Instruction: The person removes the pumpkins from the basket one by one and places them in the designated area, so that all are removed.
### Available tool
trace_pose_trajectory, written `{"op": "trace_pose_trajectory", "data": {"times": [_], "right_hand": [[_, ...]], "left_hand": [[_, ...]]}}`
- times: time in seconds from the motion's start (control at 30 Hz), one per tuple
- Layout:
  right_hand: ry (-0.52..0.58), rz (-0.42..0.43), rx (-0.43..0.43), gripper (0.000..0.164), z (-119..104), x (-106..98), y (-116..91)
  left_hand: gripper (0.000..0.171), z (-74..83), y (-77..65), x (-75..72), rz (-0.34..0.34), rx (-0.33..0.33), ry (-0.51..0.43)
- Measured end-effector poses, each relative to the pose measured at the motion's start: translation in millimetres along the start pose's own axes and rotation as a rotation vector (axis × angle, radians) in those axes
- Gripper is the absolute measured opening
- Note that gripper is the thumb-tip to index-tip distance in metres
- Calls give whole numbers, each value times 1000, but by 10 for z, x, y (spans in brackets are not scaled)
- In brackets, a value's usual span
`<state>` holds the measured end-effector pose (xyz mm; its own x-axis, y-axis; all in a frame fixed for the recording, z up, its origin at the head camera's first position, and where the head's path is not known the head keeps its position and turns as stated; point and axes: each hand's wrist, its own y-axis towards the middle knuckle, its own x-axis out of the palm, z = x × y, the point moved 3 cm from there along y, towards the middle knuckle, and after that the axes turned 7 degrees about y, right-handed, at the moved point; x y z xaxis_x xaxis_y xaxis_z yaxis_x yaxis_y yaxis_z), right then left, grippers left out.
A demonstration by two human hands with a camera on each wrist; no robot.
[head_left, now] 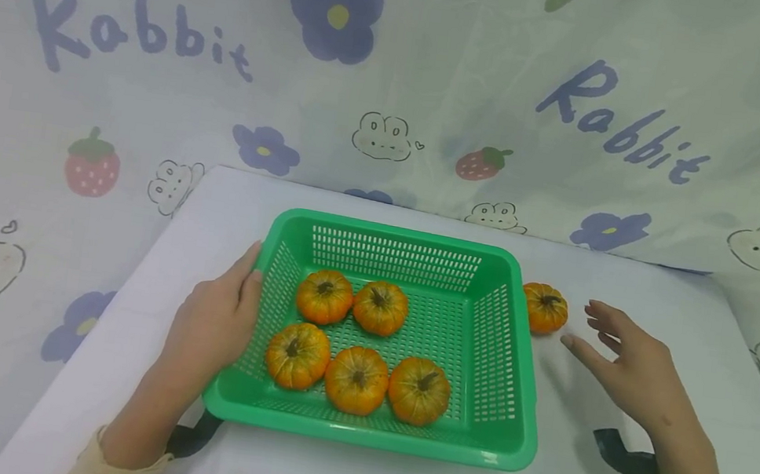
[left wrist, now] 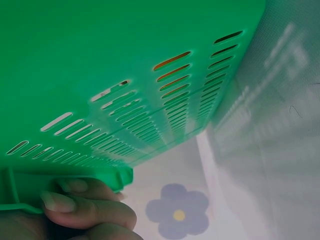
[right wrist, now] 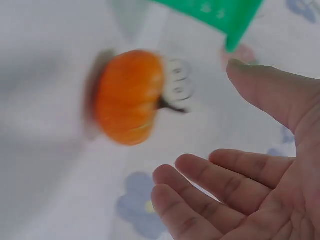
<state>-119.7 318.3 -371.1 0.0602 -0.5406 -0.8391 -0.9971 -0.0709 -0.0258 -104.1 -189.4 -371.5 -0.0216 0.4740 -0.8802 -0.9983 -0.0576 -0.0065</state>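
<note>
My left hand (head_left: pixel 216 321) grips the green basket (head_left: pixel 363 436), likely steadying it; my right hand (head_left: pixel 644 376) hangs wide near one outlying pumpkin (head_left: pixel 545 309).

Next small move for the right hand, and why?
Probably ease the right hand in around the lone pumpkin. It sits outside the green basket, five other pumpkins are inside, the right hand is open beside it without touching, and the left hand grips the basket.
</note>
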Motion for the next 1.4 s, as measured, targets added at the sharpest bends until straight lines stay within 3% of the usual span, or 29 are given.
{"op": "trace_pose_trajectory", "data": {"times": [0.3, 0.47, 0.63, 0.83, 0.97, 1.1, 1.4], "right_hand": [[93, 107, -180, 81, -474, -233, -161], [82, 69, -266, 92, -709, -246, -186], [52, -29, -331, 102, -935, -172, -216], [29, -177, -386, 95, -1169, -46, -214], [-12, -227, -412, 94, -1299, -8, -199], [-37, -281, -440, 96, -1400, 44, -156], [-158, -494, -459, 99, -1536, 280, -51]], "left_hand": [[61, 0, 7, 9, -2, 2, -20], [60, 3, 8, 9, -3, 0, -26], [60, 3, 12, 16, -3, 4, -19], [61, -1, 12, 16, 5, 6, -16], [60, -5, 7, 13, 2, 4, -16], [60, -11, 1, 7, 0, 1, -17], [61, -14, 3, 10, -4, 3, -21]]}}
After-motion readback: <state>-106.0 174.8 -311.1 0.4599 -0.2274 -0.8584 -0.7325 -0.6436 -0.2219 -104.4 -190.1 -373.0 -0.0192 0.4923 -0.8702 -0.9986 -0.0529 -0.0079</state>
